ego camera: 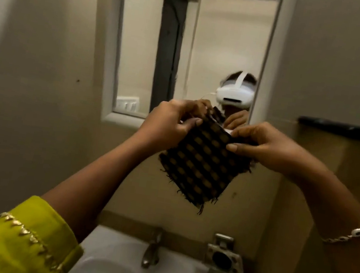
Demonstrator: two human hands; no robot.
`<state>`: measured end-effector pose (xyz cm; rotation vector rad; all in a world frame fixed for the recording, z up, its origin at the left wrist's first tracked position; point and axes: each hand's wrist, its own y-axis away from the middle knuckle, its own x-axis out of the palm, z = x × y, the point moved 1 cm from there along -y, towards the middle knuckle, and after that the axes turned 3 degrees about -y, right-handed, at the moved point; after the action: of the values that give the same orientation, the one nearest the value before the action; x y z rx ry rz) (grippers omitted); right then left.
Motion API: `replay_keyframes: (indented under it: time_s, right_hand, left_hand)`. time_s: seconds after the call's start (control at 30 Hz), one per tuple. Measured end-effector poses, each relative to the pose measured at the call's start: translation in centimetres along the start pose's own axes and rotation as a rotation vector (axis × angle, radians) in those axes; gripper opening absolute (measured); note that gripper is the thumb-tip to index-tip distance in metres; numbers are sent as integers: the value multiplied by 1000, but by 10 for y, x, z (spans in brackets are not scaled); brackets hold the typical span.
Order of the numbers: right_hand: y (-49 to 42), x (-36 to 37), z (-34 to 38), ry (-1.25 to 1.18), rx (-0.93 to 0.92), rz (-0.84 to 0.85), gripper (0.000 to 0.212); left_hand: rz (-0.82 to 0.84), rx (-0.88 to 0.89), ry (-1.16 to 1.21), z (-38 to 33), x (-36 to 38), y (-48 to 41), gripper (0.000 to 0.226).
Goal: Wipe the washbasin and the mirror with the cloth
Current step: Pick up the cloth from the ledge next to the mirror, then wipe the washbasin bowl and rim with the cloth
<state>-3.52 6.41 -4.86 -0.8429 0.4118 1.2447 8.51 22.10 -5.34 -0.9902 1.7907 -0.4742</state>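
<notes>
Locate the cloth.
Head view, centre: the checked cloth is held up between the left hand and right hand, each pinching a top corner, before the bottom edge of the mirror and above the tap.

Dark checked cloth (202,166), frayed-edged, upright in front of the framed wall mirror (226,37), above the white washbasin (109,267).

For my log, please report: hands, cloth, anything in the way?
Grip: left hand and right hand each pinch the checked cloth at its top edge. It hangs in air before the mirror, above the washbasin. Nothing seen blocking.
</notes>
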Motion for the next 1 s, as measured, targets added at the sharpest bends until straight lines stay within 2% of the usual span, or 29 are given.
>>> replay_keyframes:
  time_s: [0.07,0.1,0.23,0.4,0.5,0.57,0.67,0.73,0.83,1.0]
  right_hand:
    - [-5,20,-7,-26,21,165,37]
    - [-9,33,-12,-69,45,224,41]
    - [-18,93,-42,-349,162,343,20]
    - [-13,170,-78,-736,343,344,13]
    - [-2,216,-96,-774,516,352,26]
    - [7,242,-108,-820,617,336,26]
    - [21,276,-128,-874,761,275,28]
    - [26,291,-140,-886,845,213,23]
    - [30,310,-153,-872,959,166,19]
    - [30,336,-166,-859,1074,149,27]
  left_hand:
    - [70,-31,-9,12,0,14,9]
    - [108,-44,-9,17,0,21,9]
    - [238,-69,10,43,1,48,7]
    - [318,-142,-43,89,8,82,12]
    - [306,-299,57,128,15,114,15]
    - [248,-422,62,159,19,139,17]
    - [147,-624,-37,214,27,185,25]
    - [139,-728,-113,245,32,218,26]
    - [248,-785,-329,285,45,263,35]
    - [410,-763,-561,319,72,305,64]
